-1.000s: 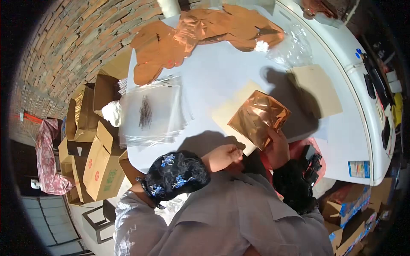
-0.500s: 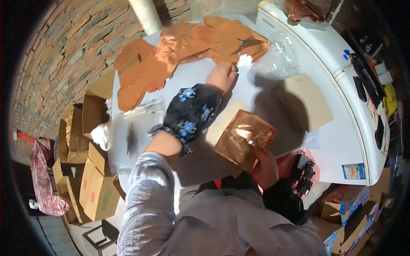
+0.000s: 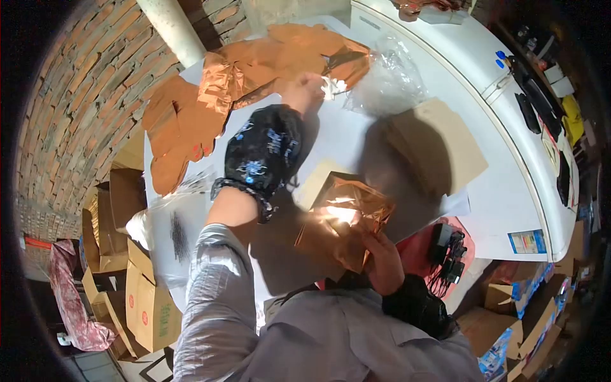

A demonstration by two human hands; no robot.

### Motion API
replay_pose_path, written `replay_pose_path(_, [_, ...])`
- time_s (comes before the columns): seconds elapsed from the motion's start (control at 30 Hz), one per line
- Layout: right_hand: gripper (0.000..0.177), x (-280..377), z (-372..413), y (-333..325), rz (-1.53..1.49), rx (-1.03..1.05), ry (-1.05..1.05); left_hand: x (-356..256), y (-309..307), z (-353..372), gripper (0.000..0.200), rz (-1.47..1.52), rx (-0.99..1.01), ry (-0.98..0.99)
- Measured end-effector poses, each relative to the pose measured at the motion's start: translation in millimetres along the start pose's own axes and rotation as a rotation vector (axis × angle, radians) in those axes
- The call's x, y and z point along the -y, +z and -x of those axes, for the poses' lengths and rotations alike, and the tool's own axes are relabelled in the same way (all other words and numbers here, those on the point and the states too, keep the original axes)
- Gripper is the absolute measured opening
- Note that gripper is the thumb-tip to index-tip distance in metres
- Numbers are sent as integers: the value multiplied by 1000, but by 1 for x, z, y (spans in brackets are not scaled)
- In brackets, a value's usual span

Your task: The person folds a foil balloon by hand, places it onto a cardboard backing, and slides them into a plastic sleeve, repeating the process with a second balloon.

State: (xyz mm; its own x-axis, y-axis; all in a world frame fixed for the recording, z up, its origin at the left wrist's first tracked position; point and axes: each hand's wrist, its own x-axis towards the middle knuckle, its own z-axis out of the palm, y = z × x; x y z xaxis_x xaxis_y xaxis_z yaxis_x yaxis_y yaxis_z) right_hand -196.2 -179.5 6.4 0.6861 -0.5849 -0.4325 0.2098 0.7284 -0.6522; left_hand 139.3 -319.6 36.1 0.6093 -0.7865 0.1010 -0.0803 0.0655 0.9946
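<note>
My right hand (image 3: 384, 262) grips the lower right edge of a shiny copper-coloured foil bag (image 3: 347, 245), fingers closed on it. The bag lies tilted near my body, with bright glare on its upper face. Across the table my left hand (image 3: 304, 92) reaches to small white crumpled pieces (image 3: 333, 89) beside a spread of flat copper-coloured foil bags (image 3: 264, 60). Its fingertips are pinched at the left edge of a white piece. Part of the grip is blurred. Both forearms wear dark sleeve covers.
A clear plastic bag (image 3: 391, 79) lies at the back right, by a cardboard sheet (image 3: 439, 143). Clear film with dark thin strips (image 3: 177, 237) is on the left. Black adapters with cables (image 3: 447, 254) sit in a red tub. Cardboard boxes (image 3: 149, 299) stand beside the table.
My left hand has moved farther away, up to the white pieces. The foil bag in my right hand has tilted and creased. The whole view has shifted.
</note>
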Motion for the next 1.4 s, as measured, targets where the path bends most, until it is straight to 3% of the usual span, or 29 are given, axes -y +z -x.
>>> replay_pose_path(0.03, [33,6,4,6,-35,2,25,-6,-9,6,11,267,22,-139])
replay_pose_path(0.07, [33,9,7,10,-69,5,53,-11,-21,16,10,345,74,-138])
replay_pose_path(0.2, [35,11,9,13,55,89,-61,-49,-62,68,12,286,163,-128])
replay_pose_path(0.3, [34,5,5,-12,464,241,-228,-66,-82,116,13,155,171,-109])
replay_pose_path(0.4, [34,10,10,-8,10,89,-97,-65,-82,168,16,174,105,-263])
replay_pose_path(0.47, [34,11,15,-22,828,80,-458,-51,-80,183,14,280,115,-336])
replay_pose_path(0.53, [35,11,13,-39,1260,54,-645,-41,-78,191,12,334,85,-397])
replay_pose_path(0.57, [35,8,10,-51,1284,36,-645,-39,-76,193,11,362,73,-428])
replay_pose_path(0.63, [35,13,16,-41,847,24,-484,-41,-72,189,11,349,76,-417])
replay_pose_path(0.7, [35,21,27,-15,-72,52,-151,-45,-67,175,13,353,87,-379])
replay_pose_path(0.8, [34,24,30,-3,-152,-26,-162,-61,-51,121,17,445,164,-235])
replay_pose_path(0.83, [36,20,26,-14,43,4,-254,-76,-36,106,15,459,175,-176])
replay_pose_path(0.9, [37,8,18,-38,286,42,-366,-9,-26,26,13,142,185,56])
replay_pose_path(0.93, [37,6,18,-43,334,56,-390,1,-25,3,11,-62,199,-37])
replay_pose_path(1.0, [36,12,21,-35,141,75,-306,6,-22,-10,7,-118,164,-172])
replay_pose_path(1.03, [35,16,21,-29,37,67,-261,8,-20,-11,5,23,122,-221])
replay_pose_path(1.07, [36,19,22,-24,-78,27,-199,17,-21,-18,7,27,184,-156])
replay_pose_path(1.13, [36,21,20,-25,-188,-14,-131,36,-21,-28,7,61,104,-158])
replay_pose_path(1.2, [36,20,16,-29,-180,-15,-122,50,-21,-35,9,91,-11,-162])
replay_pose_path(1.3, [36,25,13,-28,-167,-27,-94,65,-40,-52,8,-106,199,-93])
replay_pose_path(1.4, [36,25,13,-34,69,12,-169,61,-20,-33,10,-258,98,54])
